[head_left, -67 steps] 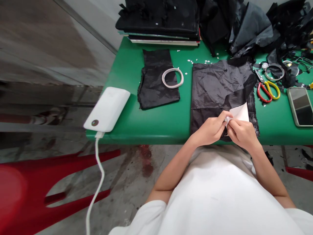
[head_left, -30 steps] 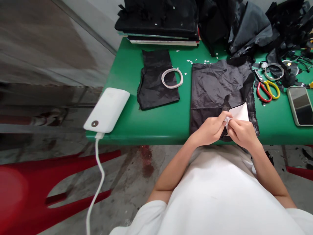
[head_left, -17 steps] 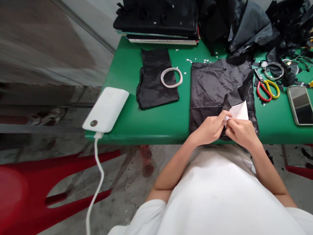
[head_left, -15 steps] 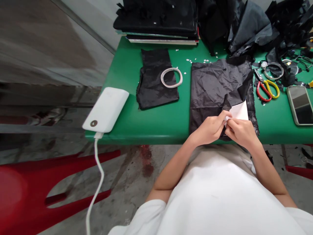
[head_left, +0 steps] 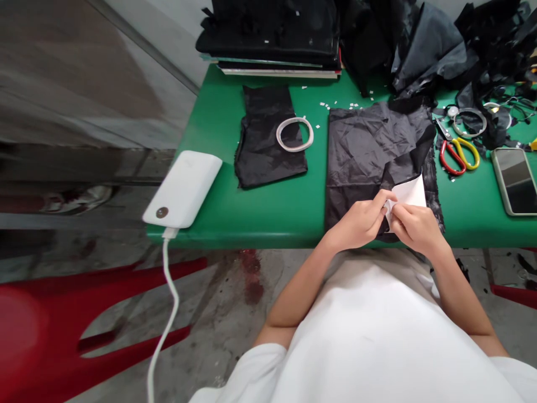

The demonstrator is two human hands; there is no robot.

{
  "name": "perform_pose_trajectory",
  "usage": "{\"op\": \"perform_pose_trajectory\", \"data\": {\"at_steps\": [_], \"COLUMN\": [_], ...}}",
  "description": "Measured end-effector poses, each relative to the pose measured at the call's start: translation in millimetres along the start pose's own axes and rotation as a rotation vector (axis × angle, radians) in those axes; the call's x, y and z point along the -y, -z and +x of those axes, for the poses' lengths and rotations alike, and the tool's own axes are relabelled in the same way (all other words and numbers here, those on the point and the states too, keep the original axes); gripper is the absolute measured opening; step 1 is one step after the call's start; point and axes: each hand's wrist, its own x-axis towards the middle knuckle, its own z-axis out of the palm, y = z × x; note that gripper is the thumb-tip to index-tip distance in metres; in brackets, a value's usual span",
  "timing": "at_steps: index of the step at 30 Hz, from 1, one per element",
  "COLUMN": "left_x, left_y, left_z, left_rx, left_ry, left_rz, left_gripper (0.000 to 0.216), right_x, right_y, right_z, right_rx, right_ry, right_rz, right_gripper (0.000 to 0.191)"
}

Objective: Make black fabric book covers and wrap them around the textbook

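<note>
Fingertips pinched together, my left hand and my right hand meet over the lower right part of a black fabric piece. Between and behind them shows a flat white piece, paper-like, with a corner of black fabric folded back above it. Whatever small thing the fingertips pinch at the white piece's left edge is hidden by the fingers. Both wrists rest near the front edge of the green table.
Red-and-yellow-handled scissors and a phone lie to the right. Leftward are a tape roll on folded black fabric and a white power bank with a cable. Black fabric heaps and a stack stand behind.
The hands stay almost in place, with only slight finger movement. A little more of the white piece shows between and below the fingertips. The fabric lies as before.
</note>
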Motion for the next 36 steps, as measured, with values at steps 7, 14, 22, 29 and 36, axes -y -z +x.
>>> {"op": "perform_pose_trajectory", "data": {"at_steps": [7,14,22,29,36], "left_x": [0.9,-2.4,-5.4,-5.9,-6.9], "left_y": [-0.2,0.4,2.0,2.2,3.7], "left_z": [-0.1,0.0,-0.1,0.2,0.3], "left_rx": [-0.003,-0.003,-0.013,-0.005,-0.008], "left_ry": [0.0,0.033,0.077,0.086,0.076], "left_rz": [0.004,-0.006,-0.017,-0.032,-0.023], "left_gripper": [0.027,0.028,0.031,0.031,0.031], "right_x": [1.0,-4.7,-46.4,-54.9,-41.2], "right_y": [-1.6,13.1,52.0,62.9,58.8], "right_z": [-0.7,-7.0,-39.0,-46.2,-35.6], "right_rx": [-0.015,-0.023,0.034,0.193,0.027], "right_ry": [-0.023,-0.083,-0.454,-0.616,-0.466], "right_rz": [0.01,0.015,-0.433,-0.46,-0.33], "right_gripper": [0.023,0.022,0.024,0.024,0.028]}}
